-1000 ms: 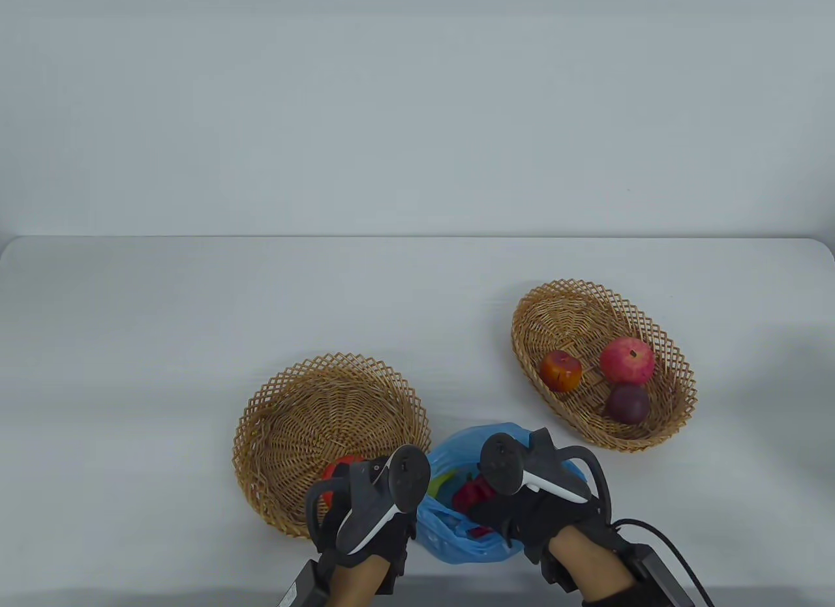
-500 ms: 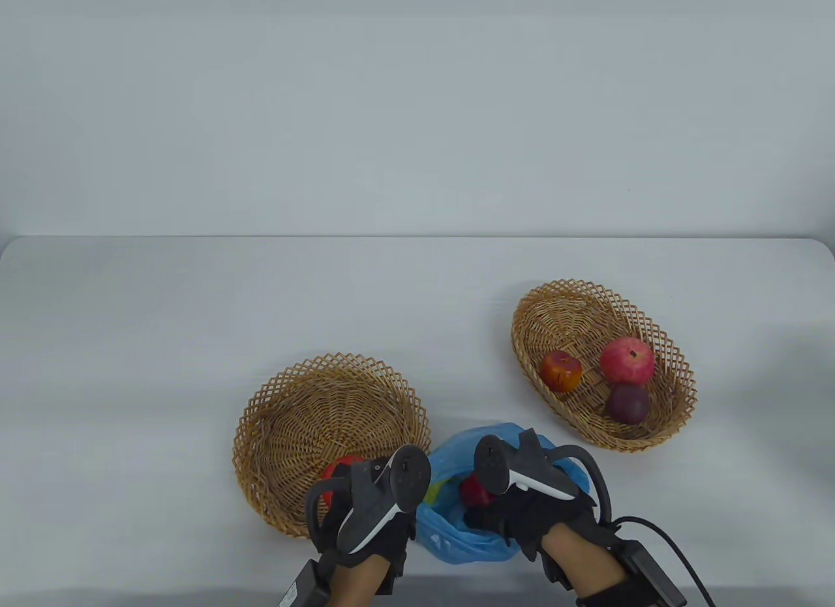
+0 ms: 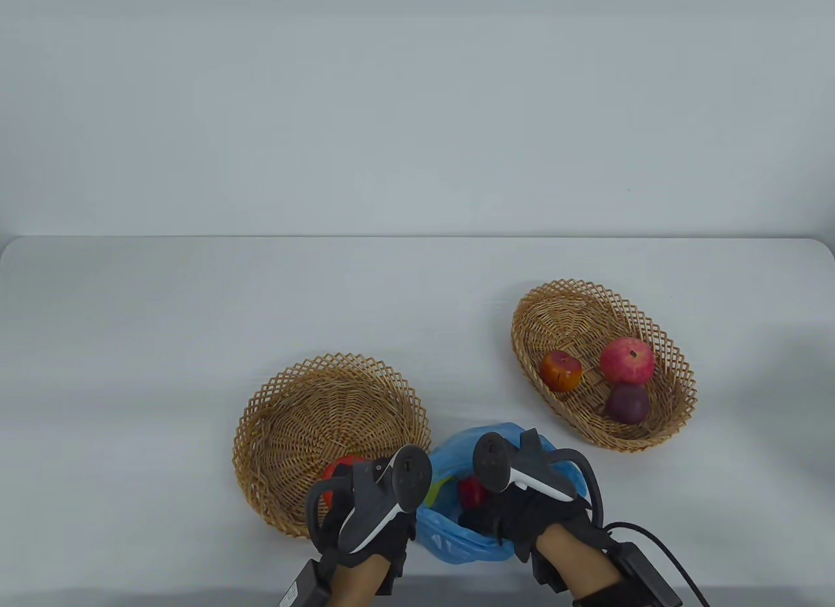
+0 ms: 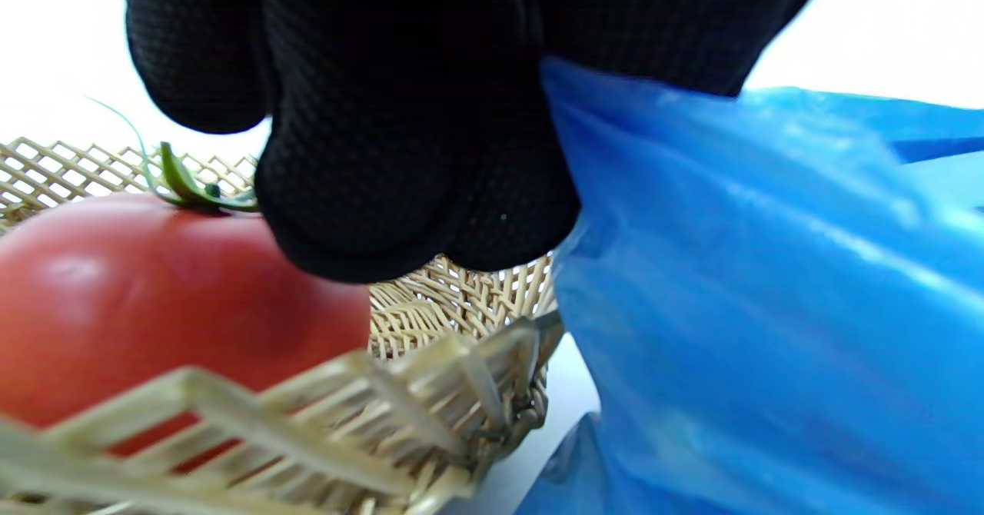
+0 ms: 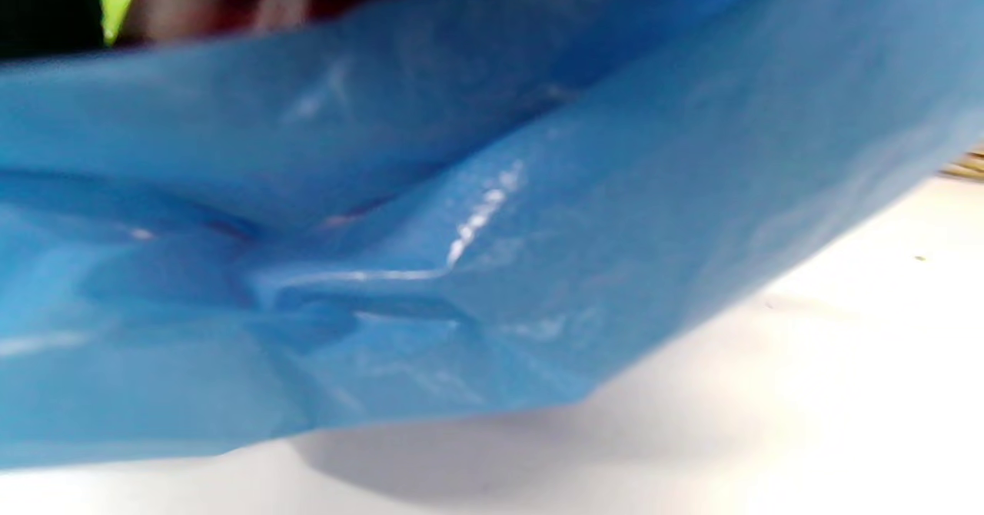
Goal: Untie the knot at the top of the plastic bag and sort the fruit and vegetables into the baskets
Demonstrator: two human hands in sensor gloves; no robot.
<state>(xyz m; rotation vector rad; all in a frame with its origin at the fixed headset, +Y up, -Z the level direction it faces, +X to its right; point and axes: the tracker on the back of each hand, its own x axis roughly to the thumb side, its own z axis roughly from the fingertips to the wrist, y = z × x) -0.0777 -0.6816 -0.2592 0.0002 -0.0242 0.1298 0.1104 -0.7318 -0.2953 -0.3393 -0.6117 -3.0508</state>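
Observation:
The blue plastic bag [image 3: 456,543] stands open near the table's front edge, between the two baskets. My left hand [image 3: 390,535] pinches its left rim; in the left wrist view the gloved fingers [image 4: 400,154] clamp the blue plastic [image 4: 769,284]. My right hand [image 3: 515,512] reaches into the bag's mouth from the right, its fingers hidden under the tracker. Inside lie a red item [image 3: 472,491] and a green item [image 3: 438,488]. A tomato [image 3: 339,469] sits in the round basket [image 3: 306,405]. The oval basket [image 3: 574,307] holds an apple [image 3: 561,370], a pomegranate [image 3: 627,360] and a plum [image 3: 627,403].
The round basket's rim [image 4: 430,392] almost touches the bag's left side. A cable [image 3: 659,542] trails from my right wrist toward the front right. Bare table spreads behind and to the left of the baskets.
My right hand has shifted a little to the left and deeper into the bag. The left hand and the baskets have not moved.

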